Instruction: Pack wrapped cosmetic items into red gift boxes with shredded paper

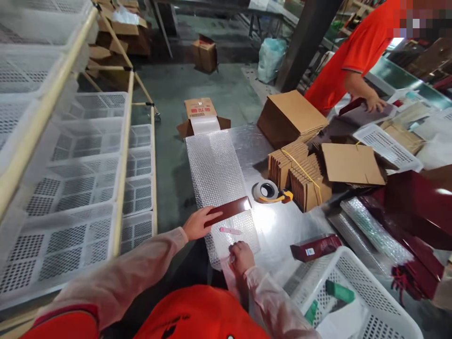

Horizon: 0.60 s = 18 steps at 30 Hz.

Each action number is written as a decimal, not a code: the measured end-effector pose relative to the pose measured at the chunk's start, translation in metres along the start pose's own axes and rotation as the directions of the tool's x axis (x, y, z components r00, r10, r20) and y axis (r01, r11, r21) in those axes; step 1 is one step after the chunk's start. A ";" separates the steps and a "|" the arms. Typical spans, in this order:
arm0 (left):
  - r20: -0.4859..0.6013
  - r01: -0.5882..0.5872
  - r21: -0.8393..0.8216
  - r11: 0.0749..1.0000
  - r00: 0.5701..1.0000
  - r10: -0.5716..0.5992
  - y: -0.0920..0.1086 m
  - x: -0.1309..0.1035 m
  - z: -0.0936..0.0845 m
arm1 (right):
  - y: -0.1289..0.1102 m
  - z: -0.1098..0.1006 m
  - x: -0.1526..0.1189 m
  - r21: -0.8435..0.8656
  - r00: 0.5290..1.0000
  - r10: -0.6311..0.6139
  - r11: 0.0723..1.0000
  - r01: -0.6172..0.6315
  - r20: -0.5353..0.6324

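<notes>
A long, narrow dark red box (229, 211) lies across a sheet of bubble wrap (216, 162) on the metal table. My left hand (198, 223) is closed over the box's left end, with the fingers along its top. Nearer to me, my right hand (242, 257) has its fingers curled at the near part of the wrap, pinching it. Between the hands, a small pink cutter (230, 230) rests on the wrap. A tape roll on a yellow dispenser (271, 192) sits to the right of the box.
Bundled cardboard dividers (304, 181) and stacked cardboard (296, 113) stand at the right. Another dark red box (315, 247) lies beside a white basket (381, 282). White crates (67, 245) fill a rack at left. A co-worker in red (363, 56) works across the table.
</notes>
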State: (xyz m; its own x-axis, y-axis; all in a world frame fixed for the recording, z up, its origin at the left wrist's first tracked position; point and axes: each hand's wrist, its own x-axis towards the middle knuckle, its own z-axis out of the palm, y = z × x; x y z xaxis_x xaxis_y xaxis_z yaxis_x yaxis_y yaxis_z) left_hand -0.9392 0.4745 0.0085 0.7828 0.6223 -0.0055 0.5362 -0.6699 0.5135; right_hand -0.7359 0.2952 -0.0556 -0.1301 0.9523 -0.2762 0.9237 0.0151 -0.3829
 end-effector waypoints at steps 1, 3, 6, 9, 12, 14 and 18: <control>0.000 -0.019 0.002 1.000 1.000 0.019 -0.001 0.002 -0.001 | 0.001 0.000 0.000 0.004 1.000 -0.011 1.000 0.011 -0.005; 0.038 -0.022 0.010 1.000 0.999 0.022 -0.001 0.008 -0.003 | 0.003 0.000 -0.001 0.011 0.999 -0.037 0.999 0.037 -0.020; 0.129 0.016 0.083 0.996 0.991 -0.027 0.009 0.014 -0.004 | 0.008 -0.001 -0.005 0.023 0.996 -0.081 0.996 0.082 -0.038; 0.044 -0.002 0.218 0.976 0.999 -0.007 0.035 0.015 0.006 | 0.012 -0.001 -0.013 0.042 0.986 -0.155 0.987 0.158 -0.065; 0.078 -0.124 0.245 0.962 0.991 0.108 0.071 0.022 0.030 | 0.019 -0.003 -0.023 0.051 0.971 -0.211 0.975 0.218 -0.114; 0.158 -0.143 0.249 0.958 0.982 0.106 0.093 0.029 0.047 | 0.026 -0.008 -0.029 0.020 0.966 -0.197 0.979 0.203 -0.167; 0.180 -0.062 0.279 0.958 0.984 0.012 0.114 0.037 0.057 | 0.043 -0.024 -0.036 -0.084 0.973 -0.139 0.989 0.125 -0.185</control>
State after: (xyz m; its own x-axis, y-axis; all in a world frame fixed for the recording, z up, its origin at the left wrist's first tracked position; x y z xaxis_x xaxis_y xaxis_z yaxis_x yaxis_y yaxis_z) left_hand -0.8308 0.3983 0.0175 0.8329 0.5316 -0.1536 0.5532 -0.7936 0.2532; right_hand -0.6833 0.2690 -0.0410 -0.1880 0.9807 -0.0531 0.9270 0.1594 -0.3395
